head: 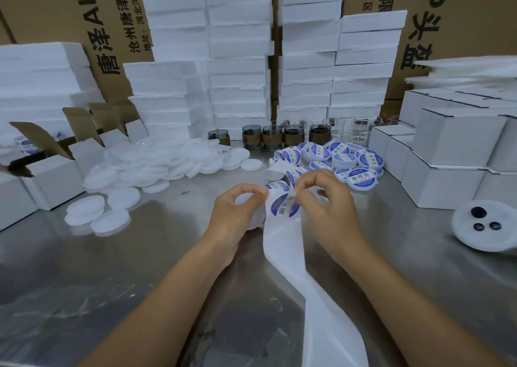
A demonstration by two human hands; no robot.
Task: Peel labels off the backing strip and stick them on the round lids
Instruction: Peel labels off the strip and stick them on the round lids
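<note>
Right hand (327,198) pinching the label (284,205) by its top edge, dead centre of the frame

My left hand (237,212) grips a blank lid (244,198) and thumbs the backing strip (282,243) against it, so the label lifts clean and the lid's right there to take it. Bare lids (156,162) are piled centre-left within reach, and finished lids (361,170) sit just upper right of my hands.
</note>
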